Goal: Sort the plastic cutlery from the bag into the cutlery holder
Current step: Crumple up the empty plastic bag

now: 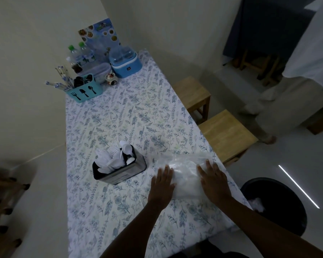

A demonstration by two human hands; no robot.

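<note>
A clear plastic bag (185, 172) lies flat on the floral tablecloth near the table's right edge. My left hand (162, 183) rests palm down on the bag's left side, fingers spread. My right hand (213, 177) presses flat on its right side, fingers spread too. To the left of the bag stands a dark metal cutlery holder (119, 172), filled with white plastic cutlery (114, 157) that sticks up out of it. Neither hand grips anything.
At the table's far end stand a blue caddy (84, 92) with utensils, water bottles (78, 54), a blue lidded box (125, 62) and a menu. Two wooden stools (227, 135) flank the right side. A black bin (276, 203) sits by the near right corner. A person's legs (259, 116) stand beyond.
</note>
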